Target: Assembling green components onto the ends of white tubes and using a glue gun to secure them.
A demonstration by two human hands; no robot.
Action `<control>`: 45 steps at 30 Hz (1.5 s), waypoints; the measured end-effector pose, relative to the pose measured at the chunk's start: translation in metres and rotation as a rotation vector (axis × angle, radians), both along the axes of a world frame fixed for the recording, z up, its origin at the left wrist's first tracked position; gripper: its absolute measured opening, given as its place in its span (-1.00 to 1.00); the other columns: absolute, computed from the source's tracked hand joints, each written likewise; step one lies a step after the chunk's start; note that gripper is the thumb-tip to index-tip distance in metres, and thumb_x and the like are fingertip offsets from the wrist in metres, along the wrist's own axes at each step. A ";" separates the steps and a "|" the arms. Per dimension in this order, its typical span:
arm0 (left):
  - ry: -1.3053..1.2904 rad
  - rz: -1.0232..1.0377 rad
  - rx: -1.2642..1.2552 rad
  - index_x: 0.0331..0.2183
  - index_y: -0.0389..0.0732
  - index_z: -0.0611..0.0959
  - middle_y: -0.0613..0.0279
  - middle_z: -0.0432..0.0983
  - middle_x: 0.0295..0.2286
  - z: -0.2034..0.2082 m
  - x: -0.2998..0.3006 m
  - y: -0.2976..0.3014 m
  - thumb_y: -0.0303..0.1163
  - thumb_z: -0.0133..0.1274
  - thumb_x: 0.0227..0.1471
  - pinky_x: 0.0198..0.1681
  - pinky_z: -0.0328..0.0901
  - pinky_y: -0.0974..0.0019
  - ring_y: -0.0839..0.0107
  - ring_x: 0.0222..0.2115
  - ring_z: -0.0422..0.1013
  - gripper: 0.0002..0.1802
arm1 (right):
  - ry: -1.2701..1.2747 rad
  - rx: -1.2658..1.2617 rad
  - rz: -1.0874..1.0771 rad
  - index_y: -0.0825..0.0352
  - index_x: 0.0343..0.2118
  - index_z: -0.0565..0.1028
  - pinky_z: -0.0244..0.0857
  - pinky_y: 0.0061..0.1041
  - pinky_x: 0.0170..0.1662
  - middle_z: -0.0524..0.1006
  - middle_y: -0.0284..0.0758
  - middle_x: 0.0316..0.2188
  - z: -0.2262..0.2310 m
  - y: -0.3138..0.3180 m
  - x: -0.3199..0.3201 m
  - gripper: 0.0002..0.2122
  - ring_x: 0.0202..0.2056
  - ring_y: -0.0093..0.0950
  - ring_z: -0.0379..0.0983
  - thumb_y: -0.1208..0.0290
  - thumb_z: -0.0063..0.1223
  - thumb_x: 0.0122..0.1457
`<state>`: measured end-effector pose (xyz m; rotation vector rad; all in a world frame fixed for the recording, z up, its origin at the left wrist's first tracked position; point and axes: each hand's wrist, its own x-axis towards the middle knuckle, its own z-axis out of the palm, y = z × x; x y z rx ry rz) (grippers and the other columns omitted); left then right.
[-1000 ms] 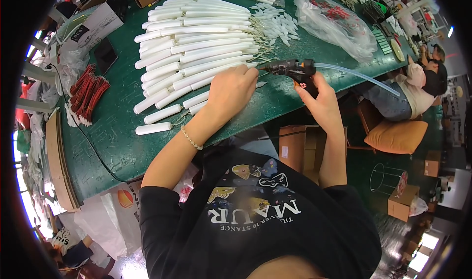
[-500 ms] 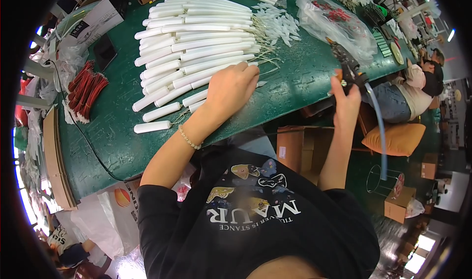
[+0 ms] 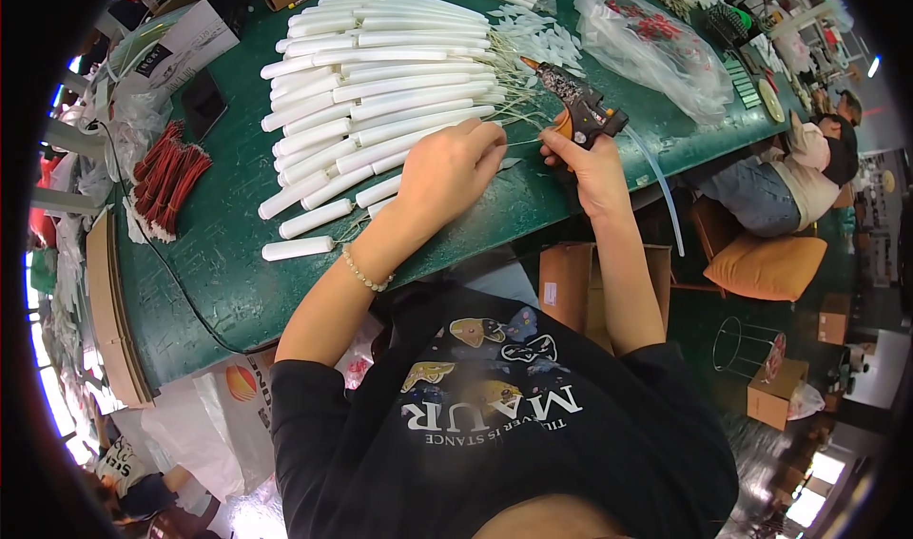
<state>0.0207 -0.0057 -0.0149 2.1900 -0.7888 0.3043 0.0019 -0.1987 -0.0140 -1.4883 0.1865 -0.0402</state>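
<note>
Surface: green worktable [image 3: 238, 282] in a cluttered workshop.
Glue gun: black and orange hot glue gun [image 3: 580, 111], just right of the white tube pile [image 3: 380, 83], nozzle aimed up-left over it.
Right hand: my right hand [image 3: 590, 163] is wrapped round the gun's grip, fingers curled tight.
Left hand: my left hand [image 3: 447, 173] rests at the pile's lower edge, fingertips pressed together on a thin wire.
Left of pile: red wire bundle [image 3: 166, 182].
Right of pile: clear plastic bag [image 3: 656, 49].

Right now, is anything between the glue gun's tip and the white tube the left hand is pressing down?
Nothing visible. The glue gun in the right hand points toward the white tube under the left hand; only bare green table and thin wire ends lie between.
</note>
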 end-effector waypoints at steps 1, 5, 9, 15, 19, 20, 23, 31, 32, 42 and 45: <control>0.002 -0.001 -0.001 -0.45 -0.15 0.51 0.18 0.46 -0.53 0.000 0.000 -0.001 -0.37 0.01 -0.08 -0.48 0.29 0.18 0.16 -0.52 0.41 -0.91 | -0.016 0.017 -0.010 0.34 -0.28 0.39 0.30 -0.66 -0.42 0.47 -0.38 -0.47 0.000 0.001 0.000 -0.75 -0.47 -0.59 0.42 0.53 0.18 -0.04; 0.019 -0.023 -0.042 -0.41 -0.17 0.48 0.12 0.48 -0.56 0.000 0.003 -0.005 -0.34 0.04 -0.07 -0.50 0.28 0.14 0.10 -0.54 0.42 -0.85 | -0.041 0.011 -0.026 0.34 -0.28 0.40 0.30 -0.65 -0.42 0.47 -0.38 -0.46 -0.002 0.002 -0.001 -0.75 -0.47 -0.60 0.42 0.53 0.18 -0.04; 0.071 -0.011 -0.001 -0.40 -0.20 0.50 0.15 0.52 -0.52 -0.002 0.006 -0.013 -0.33 0.12 -0.12 -0.47 0.30 0.23 0.19 -0.51 0.46 -0.79 | -0.053 0.024 -0.018 0.35 -0.28 0.40 0.29 -0.66 -0.42 0.47 -0.38 -0.45 0.000 0.005 -0.003 -0.76 -0.47 -0.60 0.42 0.54 0.17 -0.04; 0.122 -0.019 -0.007 -0.41 -0.19 0.53 0.15 0.52 -0.55 0.007 0.005 -0.018 -0.34 0.09 -0.09 -0.47 0.30 0.26 0.20 -0.53 0.46 -0.84 | -0.058 0.040 -0.019 0.35 -0.28 0.40 0.28 -0.67 -0.42 0.47 -0.38 -0.45 0.001 0.007 -0.005 -0.76 -0.48 -0.61 0.41 0.56 0.17 -0.04; 0.183 -0.006 -0.029 -0.41 -0.18 0.56 0.17 0.51 -0.57 0.007 0.006 -0.017 -0.35 0.07 -0.08 -0.48 0.30 0.27 0.21 -0.55 0.45 -0.86 | -0.075 0.062 -0.018 0.35 -0.28 0.39 0.27 -0.68 -0.43 0.47 -0.38 -0.45 0.002 0.009 -0.005 -0.76 -0.48 -0.61 0.40 0.56 0.16 -0.04; 0.177 -0.007 -0.035 -0.41 -0.17 0.57 0.17 0.51 -0.58 0.007 0.007 -0.018 -0.35 0.07 -0.09 -0.48 0.30 0.27 0.21 -0.55 0.45 -0.86 | -0.074 0.064 -0.020 0.35 -0.28 0.39 0.27 -0.68 -0.43 0.47 -0.38 -0.45 0.002 0.009 -0.005 -0.76 -0.48 -0.61 0.40 0.56 0.16 -0.04; 0.175 -0.013 -0.045 -0.43 -0.16 0.58 0.12 0.50 -0.60 0.008 0.007 -0.017 -0.32 0.06 -0.09 -0.48 0.30 0.20 0.15 -0.56 0.44 -0.86 | -0.071 0.072 -0.004 0.35 -0.28 0.39 0.28 -0.68 -0.41 0.47 -0.38 -0.45 0.003 0.010 -0.005 -0.76 -0.46 -0.60 0.42 0.57 0.16 -0.04; 0.169 0.119 0.006 -0.43 -0.16 0.60 0.10 0.51 -0.57 0.008 0.011 -0.010 -0.30 0.07 -0.08 -0.47 0.31 0.24 0.14 -0.54 0.45 -0.84 | -0.108 0.113 -0.066 0.34 -0.24 0.42 0.35 -0.57 -0.34 0.49 -0.34 -0.35 0.007 -0.002 -0.016 -0.80 -0.30 -0.55 0.43 0.42 0.07 0.08; 0.161 0.140 0.004 -0.43 -0.16 0.60 0.10 0.51 -0.58 0.008 0.011 -0.009 -0.30 0.07 -0.08 -0.47 0.30 0.23 0.14 -0.54 0.45 -0.84 | -0.111 0.105 -0.068 0.33 -0.24 0.42 0.35 -0.57 -0.34 0.49 -0.33 -0.32 0.004 -0.007 -0.021 -0.81 -0.31 -0.55 0.42 0.43 0.06 0.08; 0.167 0.202 0.008 -0.44 -0.16 0.61 0.10 0.51 -0.59 0.007 0.010 -0.007 -0.28 0.08 -0.08 -0.48 0.30 0.24 0.15 -0.57 0.44 -0.83 | -0.153 -0.253 -0.131 0.40 -0.33 0.46 0.20 -0.66 -0.38 0.45 -0.43 -0.57 -0.005 -0.002 -0.052 -0.80 -0.50 -0.67 0.35 0.37 0.12 0.05; 0.174 0.198 -0.006 -0.45 -0.16 0.61 0.11 0.51 -0.60 0.006 0.010 -0.008 -0.28 0.08 -0.08 -0.49 0.30 0.24 0.15 -0.58 0.43 -0.83 | -0.146 -0.291 -0.096 0.40 -0.34 0.46 0.22 -0.66 -0.39 0.45 -0.43 -0.57 -0.006 -0.002 -0.050 -0.80 -0.51 -0.66 0.35 0.38 0.13 0.05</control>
